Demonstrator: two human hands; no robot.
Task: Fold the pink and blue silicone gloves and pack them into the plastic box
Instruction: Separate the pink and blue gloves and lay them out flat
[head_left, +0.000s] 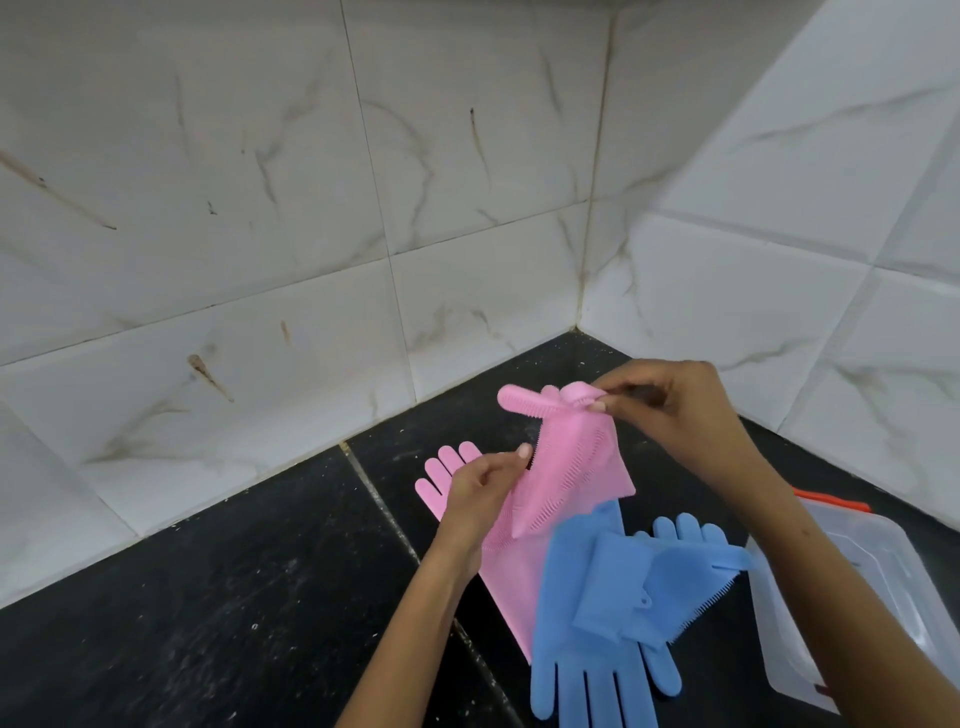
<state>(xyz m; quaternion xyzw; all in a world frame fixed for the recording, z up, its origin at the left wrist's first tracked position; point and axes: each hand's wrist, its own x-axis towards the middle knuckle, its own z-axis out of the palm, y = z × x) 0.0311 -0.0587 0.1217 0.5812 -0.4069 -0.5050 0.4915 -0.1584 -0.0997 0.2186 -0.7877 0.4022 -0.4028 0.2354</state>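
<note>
Four silicone gloves in view, spread on a black stone counter (218, 597) set into a corner of white marbled wall tiles (234, 208).

Largest task item: clear plastic box (852, 597), low at the right edge of the counter, partly hidden by the right forearm; an orange-trimmed lid or strip just behind it; nothing pink or blue visible inside, so judged still unpacked.

Next: two blue silicone gloves (597, 597), lying overlapped between the pink pair and the box, one with fingers pointing toward the viewer, the other with fingers pointing away; loosely folded at most.

Then: flat pink silicone glove (514, 577) on the counter, fingers away, partly under the blue pair and the left hand.

Held above it: second pink silicone glove (566, 467), bristled side showing, long axis running from upper right down to lower left. Right hand (670, 400) pinching its finger end at the top; left hand (478, 488) pinching its side edge lower down.

Key relation: box lay to the right of the held glove, nearer the right hand; fold judged unfinished.
</note>
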